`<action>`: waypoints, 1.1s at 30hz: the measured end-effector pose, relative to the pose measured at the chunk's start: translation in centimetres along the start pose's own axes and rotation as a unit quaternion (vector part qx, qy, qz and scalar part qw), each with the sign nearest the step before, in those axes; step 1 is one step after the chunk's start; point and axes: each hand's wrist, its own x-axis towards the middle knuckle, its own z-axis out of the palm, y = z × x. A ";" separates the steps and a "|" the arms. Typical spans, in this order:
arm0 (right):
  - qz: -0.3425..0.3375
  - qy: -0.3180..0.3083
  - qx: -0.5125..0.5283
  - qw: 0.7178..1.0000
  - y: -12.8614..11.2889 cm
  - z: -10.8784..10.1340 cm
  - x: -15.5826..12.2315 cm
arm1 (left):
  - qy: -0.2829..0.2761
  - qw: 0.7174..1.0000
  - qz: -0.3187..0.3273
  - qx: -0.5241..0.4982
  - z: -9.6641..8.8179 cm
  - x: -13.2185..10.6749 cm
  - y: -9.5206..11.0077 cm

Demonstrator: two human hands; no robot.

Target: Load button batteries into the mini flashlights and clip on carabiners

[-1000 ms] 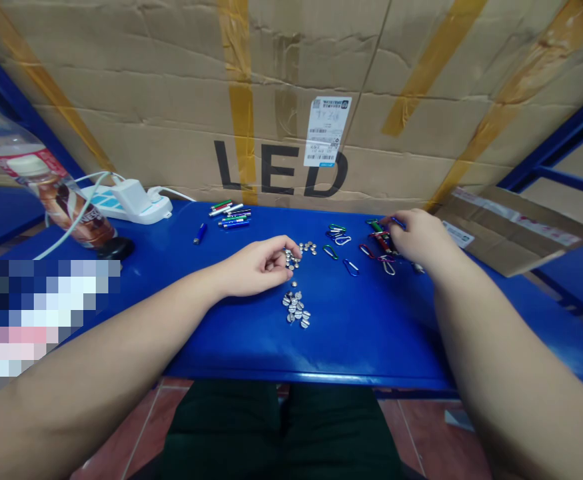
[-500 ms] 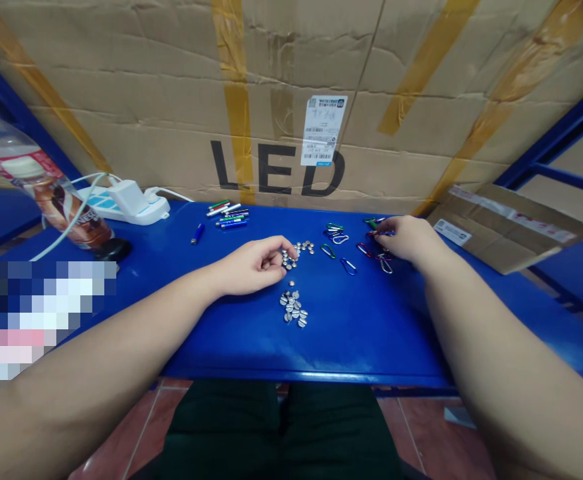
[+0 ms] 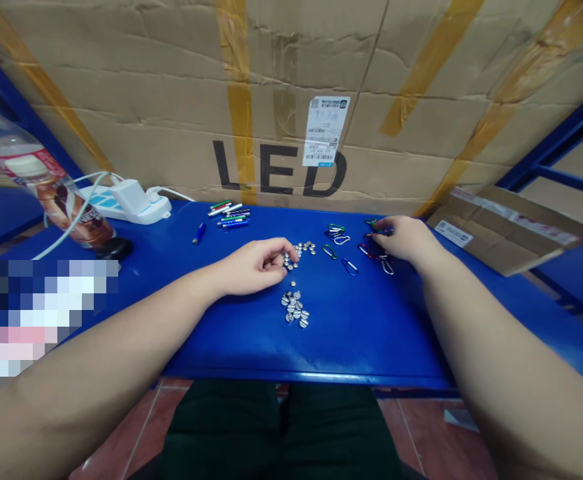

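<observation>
My left hand point(image 3: 260, 267) is over the table with fingers loosely curled, thumb and index finger apart. Its index fingertip hangs at a group of small silver discs point(image 3: 306, 247), which look like button cells. Nearer the front edge lies a second pile of silver discs point(image 3: 295, 309), with one lone disc point(image 3: 293, 284) between. My right hand point(image 3: 405, 237) is closed at the fingertips on a dark blue carabiner point(image 3: 385, 232), partly hidden by the fingers. Around it lie a red carabiner point(image 3: 365, 251), a silver carabiner point(image 3: 387, 267), a blue carabiner point(image 3: 350, 267) and several others, including a green carabiner point(image 3: 329, 251).
Several coloured metal tubes point(image 3: 232, 220) lie at the back left, with one blue tube point(image 3: 199, 233) apart. A power strip point(image 3: 144, 210), a tilted bottle point(image 3: 66, 207) and cables stand at the left. A large carton point(image 3: 171, 100) forms the back; a smaller cardboard box point(image 3: 506, 233) leans at right.
Both hands hold nearly the same places. The right fingertips have shifted very slightly among the carabiners, and the whole view has moved a little.
</observation>
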 end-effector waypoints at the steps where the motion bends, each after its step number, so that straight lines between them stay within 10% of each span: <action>1: 0.009 0.001 -0.002 1.000 0.0 0.0 0.0 | 0.000 1.000 0.001 0.001 0.0 0.0 0.0; 33: -0.067 -0.050 0.018 0.996 -1.9 -0.5 -1.3 | -0.005 1.000 0.001 0.012 0.0 0.0 0.4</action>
